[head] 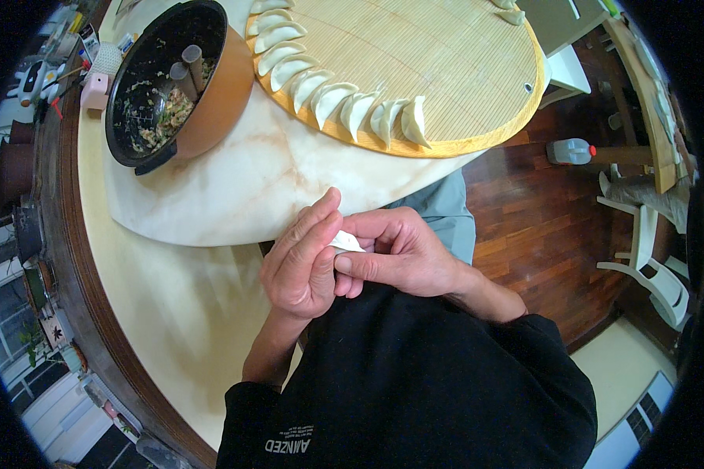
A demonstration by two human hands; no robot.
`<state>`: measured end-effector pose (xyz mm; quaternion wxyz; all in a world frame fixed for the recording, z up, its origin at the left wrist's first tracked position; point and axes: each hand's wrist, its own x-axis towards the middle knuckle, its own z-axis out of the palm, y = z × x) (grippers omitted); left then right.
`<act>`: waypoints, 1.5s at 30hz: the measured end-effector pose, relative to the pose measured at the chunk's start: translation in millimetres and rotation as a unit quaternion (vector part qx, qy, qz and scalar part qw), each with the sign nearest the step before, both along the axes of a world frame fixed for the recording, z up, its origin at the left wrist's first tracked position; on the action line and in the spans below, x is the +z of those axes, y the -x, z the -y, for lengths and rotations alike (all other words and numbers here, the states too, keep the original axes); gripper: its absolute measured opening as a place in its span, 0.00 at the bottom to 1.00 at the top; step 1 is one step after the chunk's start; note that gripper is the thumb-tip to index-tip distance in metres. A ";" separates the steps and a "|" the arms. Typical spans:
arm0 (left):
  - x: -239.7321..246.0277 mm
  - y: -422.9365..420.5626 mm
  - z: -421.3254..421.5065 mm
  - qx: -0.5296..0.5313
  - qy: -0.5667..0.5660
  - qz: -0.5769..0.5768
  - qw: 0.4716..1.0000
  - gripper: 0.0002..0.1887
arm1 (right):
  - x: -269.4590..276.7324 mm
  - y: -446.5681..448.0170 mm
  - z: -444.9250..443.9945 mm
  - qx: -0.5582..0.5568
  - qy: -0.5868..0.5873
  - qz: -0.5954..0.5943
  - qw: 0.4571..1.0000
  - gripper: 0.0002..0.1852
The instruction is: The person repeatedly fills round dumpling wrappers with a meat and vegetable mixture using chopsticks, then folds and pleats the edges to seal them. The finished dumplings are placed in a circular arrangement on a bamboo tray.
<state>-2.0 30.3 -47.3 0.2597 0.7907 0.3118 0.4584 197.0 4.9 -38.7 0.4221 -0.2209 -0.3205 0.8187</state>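
Close in front of my chest, a white dough dumpling (347,241) sits between my two hands, mostly hidden by the fingers. My left hand (299,261) cups it from the left, fingers raised and together. From the other side, my right hand (408,252) pinches the dumpling's edge between thumb and bent forefinger. Beyond the hands, folded dumplings (356,111) lie in a curved row along the near and left rim of a round slatted tray (446,64). To its left, a black-lined pot (223,88) holds minced filling (173,120) and two upright handles (188,71).
Tray and pot rest on a white marbled tabletop (252,182). A pink box (95,91) stands left of the pot. Right of the table, a plastic jug with a red cap (569,151) and a white chair (645,252) are on the wooden floor (522,234).
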 end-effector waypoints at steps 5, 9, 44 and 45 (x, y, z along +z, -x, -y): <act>-0.1 -9.4 13.6 0.049 0.053 0.059 0.996 0.23 | 2.0 -3.5 0.8 0.004 0.007 0.000 1.000 0.22; -10.5 2.2 1.2 0.004 -0.026 -0.016 1.000 0.32 | -0.7 -2.4 -1.4 0.009 0.010 -0.006 1.000 0.22; 26.3 -12.2 44.9 -0.153 0.666 0.337 0.647 0.26 | 10.2 -40.1 -27.6 -0.060 -0.581 0.422 0.694 0.31; 26.0 -13.0 44.7 -0.149 0.671 0.348 0.638 0.26 | 10.6 -39.6 -26.2 -0.068 -0.560 0.407 0.718 0.30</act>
